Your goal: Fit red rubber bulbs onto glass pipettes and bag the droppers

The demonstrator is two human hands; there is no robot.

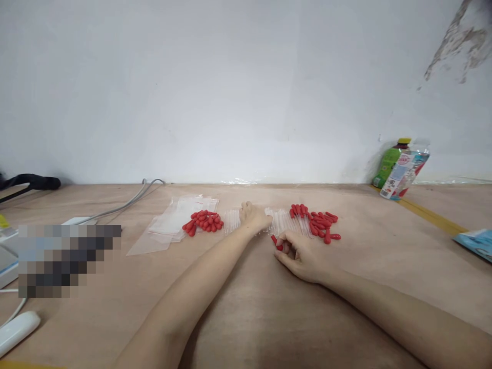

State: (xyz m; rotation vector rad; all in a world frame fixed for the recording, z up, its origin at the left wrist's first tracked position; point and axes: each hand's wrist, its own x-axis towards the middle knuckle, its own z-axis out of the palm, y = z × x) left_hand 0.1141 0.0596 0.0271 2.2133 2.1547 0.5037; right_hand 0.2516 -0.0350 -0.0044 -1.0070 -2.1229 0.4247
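Note:
Between the thumb and fingers of my right hand (302,259) is a red rubber dropper bulb (279,247), its narrow end pointing up and left. My left hand (254,218) reaches over a row of clear, thin dropper tubes (231,221), thumb apart from the fingers; I see nothing held in it. To its right, more clear tubes (282,221) lie side by side. Several tubes fitted with red bulbs (299,211) lie at that row's right end. Loose red bulbs (323,221) are scattered beyond them, and another heap of red bulbs (203,221) sits left of the tubes.
Clear plastic bags (165,225) lie flat at the left. Two bottles, one green (388,161) and one with a white label (405,171), lean by the wall. A blue packet (476,242) lies far right; a grey cable (126,202) and white device (19,330) are left.

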